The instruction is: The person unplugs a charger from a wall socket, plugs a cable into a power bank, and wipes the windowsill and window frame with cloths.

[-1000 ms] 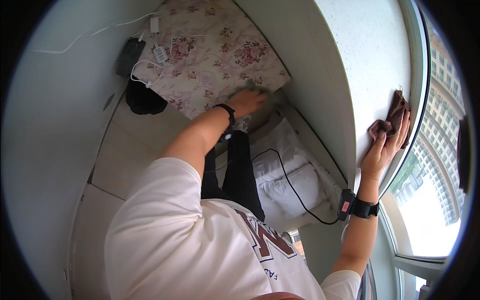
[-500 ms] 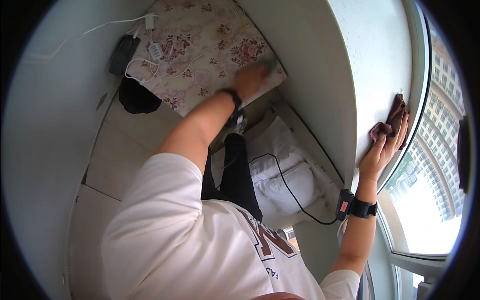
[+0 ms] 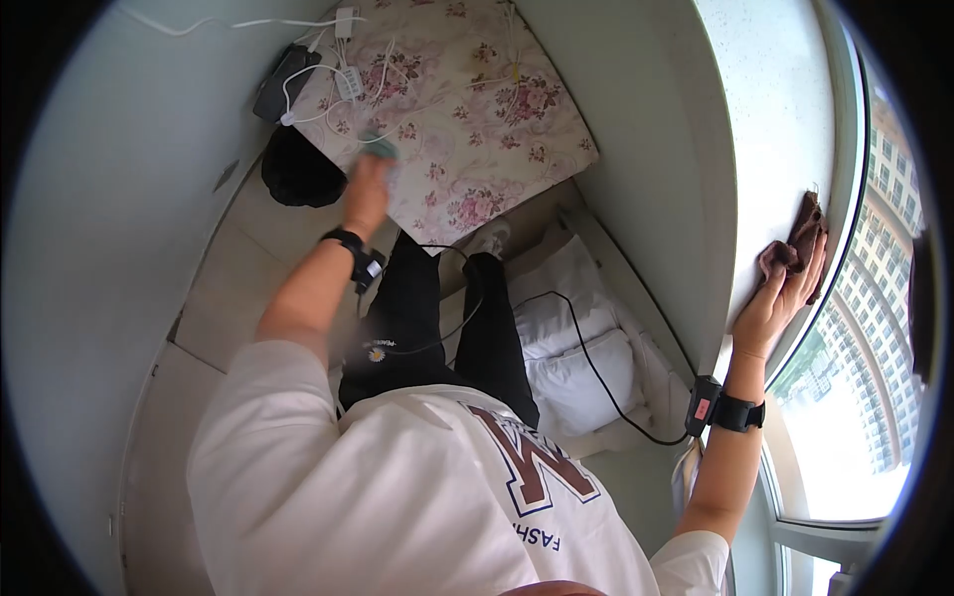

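Observation:
My left hand (image 3: 368, 199) is over the near left edge of a table with a pink-flowered cover (image 3: 437, 159). Its fingers are closed on a green cloth (image 3: 380, 147), which motion smears. Far to the right, my right hand (image 3: 773, 313) lies on a brown cloth (image 3: 803, 243) on the white windowsill (image 3: 780, 119). The thumb rests against a bunched fold, while the fingers stretch along the cloth's window side. Black bands with small devices sit on both wrists.
White cables and a power strip (image 3: 348, 83) lie on the table's far left, beside a dark box (image 3: 285, 83). A black bag-like thing (image 3: 303, 169) is below the table edge. White pillows (image 3: 586, 368) lie under the sill, and a black cable (image 3: 586, 372) runs to my right wrist.
My left hand has swept from the table's right edge to its left side with the green cloth. My right hand stays on the brown cloth; the whole view has shifted slightly.

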Tool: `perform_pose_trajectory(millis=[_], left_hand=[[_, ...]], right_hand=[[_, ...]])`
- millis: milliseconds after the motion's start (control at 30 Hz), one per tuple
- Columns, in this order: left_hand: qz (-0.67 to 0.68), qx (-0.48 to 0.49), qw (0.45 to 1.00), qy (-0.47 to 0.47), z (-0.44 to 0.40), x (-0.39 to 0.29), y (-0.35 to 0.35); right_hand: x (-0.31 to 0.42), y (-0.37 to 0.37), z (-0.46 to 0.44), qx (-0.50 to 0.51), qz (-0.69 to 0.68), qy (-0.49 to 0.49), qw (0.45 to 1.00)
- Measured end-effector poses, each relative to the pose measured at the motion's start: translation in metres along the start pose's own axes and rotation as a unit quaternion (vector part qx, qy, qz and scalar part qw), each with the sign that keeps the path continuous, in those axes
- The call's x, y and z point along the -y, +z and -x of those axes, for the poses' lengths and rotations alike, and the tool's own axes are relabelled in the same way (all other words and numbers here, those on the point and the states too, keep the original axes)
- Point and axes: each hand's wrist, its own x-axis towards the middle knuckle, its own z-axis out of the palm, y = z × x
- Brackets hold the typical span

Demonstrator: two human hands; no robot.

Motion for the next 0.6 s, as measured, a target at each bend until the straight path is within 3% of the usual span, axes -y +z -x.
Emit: perform_pose_trajectory(millis=[33,67,133,200,267,333,367,433,500,600], left_hand=[[0.036,0.080,0.996,0.020,0.016,-0.008,0.020],[-0.018,0.129,0.979,0.156,0.035,-0.018,0.032],[-0.020,0.291,0.903,0.314,0.046,-0.032,0.035],[-0.035,0.297,0.884,0.360,0.031,-0.032,0.025],[0.079,0.146,0.975,0.146,0.005,-0.017,0.026],[-0.023,-0.056,0.992,0.111,-0.040,-0.021,-0.006],[-0.024,-0.059,0.992,0.111,-0.052,-0.029,-0.011],[0.004,-0.174,0.984,0.027,-0.067,-0.060,-0.008],[0.045,-0.072,0.995,0.055,-0.046,-0.096,0.033],[0.020,0.122,0.972,0.202,0.012,-0.138,0.089]], right_hand=[[-0.001,0.000,0.000,0.001,0.000,-0.001,1.000],[-0.003,0.001,0.000,0.001,0.000,-0.002,1.000],[-0.007,0.001,0.001,0.002,0.006,-0.007,1.000],[-0.009,0.001,0.002,-0.002,0.009,-0.016,1.000],[-0.012,0.003,0.002,-0.008,-0.001,-0.036,0.999],[-0.010,0.004,0.001,-0.017,-0.007,-0.022,1.000],[-0.014,0.005,0.002,-0.019,-0.006,-0.032,0.999],[-0.016,0.006,0.003,-0.024,0.005,-0.037,0.999],[-0.017,0.006,0.003,-0.028,0.016,-0.040,0.999],[-0.020,0.008,0.005,-0.039,0.018,-0.035,0.998]])
